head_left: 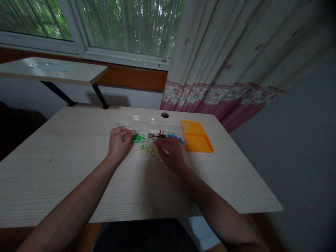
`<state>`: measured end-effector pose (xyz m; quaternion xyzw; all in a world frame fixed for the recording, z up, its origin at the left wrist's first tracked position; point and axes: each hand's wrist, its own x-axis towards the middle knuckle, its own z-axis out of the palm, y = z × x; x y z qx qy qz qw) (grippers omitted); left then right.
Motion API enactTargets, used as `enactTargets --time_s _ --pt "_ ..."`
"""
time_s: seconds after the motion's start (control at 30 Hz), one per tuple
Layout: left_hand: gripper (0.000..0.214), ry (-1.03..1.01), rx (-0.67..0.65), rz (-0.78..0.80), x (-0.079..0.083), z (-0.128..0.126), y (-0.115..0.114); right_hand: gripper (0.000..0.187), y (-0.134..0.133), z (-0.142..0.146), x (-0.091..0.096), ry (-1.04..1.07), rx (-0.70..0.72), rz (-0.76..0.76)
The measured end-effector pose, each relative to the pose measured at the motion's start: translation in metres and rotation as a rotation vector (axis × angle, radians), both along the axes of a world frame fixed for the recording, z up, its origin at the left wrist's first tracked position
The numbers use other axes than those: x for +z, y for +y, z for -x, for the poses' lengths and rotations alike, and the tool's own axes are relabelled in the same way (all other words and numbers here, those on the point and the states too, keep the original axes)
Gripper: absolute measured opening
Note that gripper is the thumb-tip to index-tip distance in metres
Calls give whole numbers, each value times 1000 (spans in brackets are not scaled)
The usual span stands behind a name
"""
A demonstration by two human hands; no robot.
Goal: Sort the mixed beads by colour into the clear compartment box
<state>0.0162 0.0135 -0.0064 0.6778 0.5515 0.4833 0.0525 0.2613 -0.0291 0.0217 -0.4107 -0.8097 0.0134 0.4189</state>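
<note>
My left hand [119, 141] is closed in a pinch at the left edge of the green pieces [137, 137], which lie in a compartment of a clear plastic box [139, 125]. What its fingertips hold, if anything, is too small to make out. Dark brown pieces [160, 135] fill part of the middle compartment, and blue pieces [174, 137] the right one. My right hand [172, 151] has its thumb and fingertips together just in front of the brown pieces; a tiny thing between them cannot be named. Loose yellow pieces [151, 151] are scattered on the table between both hands.
An orange tray-like lid [198, 140] lies right of the clear box on the pale wooden table [86, 168]. A raised shelf [57, 71] on black legs stands at the back left. Behind are a cable hole [165, 114], a curtain [210, 63] and a window.
</note>
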Motion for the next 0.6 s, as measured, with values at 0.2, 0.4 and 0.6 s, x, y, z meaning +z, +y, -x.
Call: enactTargets --time_s 0.2,0.4,0.6 --pt "10 -13 5 13 -2 1 1 20 0 0 0 -8 4 7" --pt "16 23 15 44 -1 1 0 17 2 -1 -5 -17 31 -39" --pt "19 30 25 56 0 -1 0 16 6 -1 -13 -97 41 29"
